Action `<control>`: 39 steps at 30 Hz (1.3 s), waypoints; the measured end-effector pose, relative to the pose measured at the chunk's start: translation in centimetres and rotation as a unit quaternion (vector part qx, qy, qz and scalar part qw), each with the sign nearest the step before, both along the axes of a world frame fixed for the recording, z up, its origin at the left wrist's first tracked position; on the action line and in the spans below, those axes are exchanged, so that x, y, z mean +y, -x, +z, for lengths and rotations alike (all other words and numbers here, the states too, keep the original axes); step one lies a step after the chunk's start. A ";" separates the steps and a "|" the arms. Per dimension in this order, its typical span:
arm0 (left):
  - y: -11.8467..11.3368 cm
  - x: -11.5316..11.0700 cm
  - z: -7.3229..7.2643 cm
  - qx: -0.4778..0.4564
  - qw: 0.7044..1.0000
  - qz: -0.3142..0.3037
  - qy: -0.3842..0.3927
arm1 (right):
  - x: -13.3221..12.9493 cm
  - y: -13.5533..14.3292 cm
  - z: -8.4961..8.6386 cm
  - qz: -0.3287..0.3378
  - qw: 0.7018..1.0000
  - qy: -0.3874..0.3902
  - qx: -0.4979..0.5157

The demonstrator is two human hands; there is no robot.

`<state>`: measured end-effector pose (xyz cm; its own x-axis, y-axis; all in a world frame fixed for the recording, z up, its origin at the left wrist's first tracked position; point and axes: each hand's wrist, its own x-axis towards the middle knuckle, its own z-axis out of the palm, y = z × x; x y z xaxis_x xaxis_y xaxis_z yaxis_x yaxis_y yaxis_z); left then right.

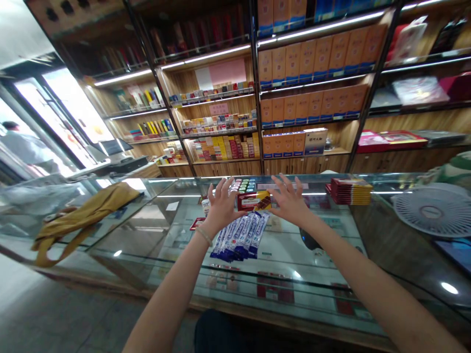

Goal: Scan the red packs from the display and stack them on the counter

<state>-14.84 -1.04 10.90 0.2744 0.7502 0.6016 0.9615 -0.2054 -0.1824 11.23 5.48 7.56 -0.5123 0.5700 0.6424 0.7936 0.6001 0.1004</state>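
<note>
A red and yellow snack box (pixel 253 201) with chocolate-coloured bars pictured on it stands on the glass counter between my hands. My left hand (pixel 222 206) is by its left end, fingers spread and thumb pointing inward. At the right end, my right hand (pixel 289 200) is likewise spread open. Whether either thumb touches the box I cannot tell. Several blue and white wrapped packets (pixel 241 236) lie fanned and overlapping on the glass in front of the box. Just behind it are rows of small items with green and pink tops (pixel 246 185), partly hidden by my left hand.
A stack of red and yellow boxes (pixel 349 191) stands right, beside a white round fan grille (pixel 430 211). A dark rounded device (pixel 309 239) lies by my right forearm. A mustard bag (pixel 84 215) rests on the left counter. Stocked shelves line the wall; a person (pixel 22 144) is outside.
</note>
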 end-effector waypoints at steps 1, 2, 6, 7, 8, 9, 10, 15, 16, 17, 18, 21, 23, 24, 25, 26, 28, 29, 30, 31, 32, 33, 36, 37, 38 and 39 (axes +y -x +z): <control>-0.7 0.4 0.0 0.001 1.000 -0.005 -0.004 | 0.1 -0.8 0.1 -0.007 1.000 0.000 0.002; -1.3 0.8 -0.1 0.000 1.000 -0.011 -0.007 | 0.2 -1.5 0.2 -0.013 1.000 0.000 0.004; -3.8 2.4 -0.4 -0.009 0.999 -0.040 -0.016 | 0.5 -4.3 0.5 -0.029 1.000 0.000 0.006; -4.3 2.8 -0.4 -0.011 0.999 -0.047 -0.016 | 0.6 -4.9 0.5 -0.033 0.999 0.000 0.006; -4.9 3.1 -0.4 -0.014 0.998 -0.054 -0.016 | 0.7 -5.4 0.6 -0.037 0.999 0.001 0.007; -5.4 3.4 -0.4 -0.017 0.998 -0.059 -0.016 | 0.8 -6.0 0.6 -0.041 0.999 0.002 0.008; -5.8 3.8 -0.3 -0.020 0.998 -0.063 -0.017 | 0.9 -6.5 0.6 -0.043 0.999 0.003 0.009; -8.0 5.1 0.1 -0.017 0.997 -0.068 -0.027 | 1.7 -8.7 0.9 -0.053 0.998 -0.005 0.023; -8.5 5.3 0.2 -0.017 0.997 -0.064 -0.028 | 1.9 -9.1 0.9 -0.056 0.998 -0.008 0.026; -9.0 5.6 0.2 -0.018 0.998 -0.060 -0.029 | 2.0 -9.5 0.9 -0.059 0.998 -0.010 0.028; -9.5 5.8 0.2 -0.021 0.998 -0.055 -0.031 | 2.2 -9.9 0.9 -0.061 0.998 -0.013 0.030; -11.1 6.5 0.1 -0.036 0.998 -0.040 -0.038 | 2.8 -11.1 0.8 -0.070 0.997 -0.017 0.033; -12.2 7.0 -0.1 -0.042 0.998 -0.032 -0.040 | 3.2 -11.9 0.6 -0.080 0.996 -0.017 0.037; -12.7 7.3 -0.2 -0.044 0.998 -0.028 -0.039 | 3.5 -12.2 0.5 -0.085 0.996 -0.017 0.038; -13.1 7.5 -0.3 -0.046 0.998 -0.024 -0.038 | 3.7 -12.6 0.4 -0.089 0.995 -0.017 0.039; -13.5 7.7 -0.4 -0.048 0.998 -0.021 -0.036 | 3.9 -12.9 0.2 -0.092 0.995 -0.018 0.040; -14.3 8.1 -0.7 -0.055 0.998 -0.014 -0.033 | 4.2 -13.4 -0.1 -0.096 0.994 -0.023 0.043; -14.6 8.3 -0.8 -0.059 0.998 -0.012 -0.031 | 4.3 -13.5 -0.2 -0.097 0.994 -0.027 0.045; -14.8 8.5 -1.0 -0.063 0.998 -0.011 -0.029 | 4.4 -13.7 -0.3 -0.098 0.994 -0.031 0.046; -15.0 8.7 -1.1 -0.066 0.997 -0.009 -0.027 | 4.4 -13.8 -0.4 -0.097 0.993 -0.036 0.048; -15.2 8.8 -1.3 -0.069 0.997 -0.008 -0.027 | 4.4 -13.9 -0.4 -0.095 0.993 -0.040 0.049; -15.3 8.9 -1.5 -0.071 0.997 -0.008 -0.026 | 4.3 -14.0 -0.5 -0.092 0.994 -0.044 0.049; -15.5 9.1 -2.1 -0.071 0.997 -0.012 -0.023 | 4.0 -14.1 -0.5 -0.082 0.994 -0.057 0.047; -15.6 9.2 -2.3 -0.069 0.997 -0.015 -0.022 | 3.8 -14.1 -0.5 -0.078 0.994 -0.063 0.044; -15.6 9.2 -2.6 -0.066 0.997 -0.017 -0.021 | 3.6 -14.0 -0.5 -0.074 0.994 -0.070 0.042; -15.7 9.2 -2.8 -0.064 0.998 -0.018 -0.020 | 3.5 -13.9 -0.6 -0.069 0.994 -0.077 0.041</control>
<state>0.86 8.14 8.15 0.2207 0.7161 0.6622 0.9694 -0.2358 -0.0681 25.16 8.94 7.00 -0.3779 0.5225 0.7643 0.8770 0.4667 0.1146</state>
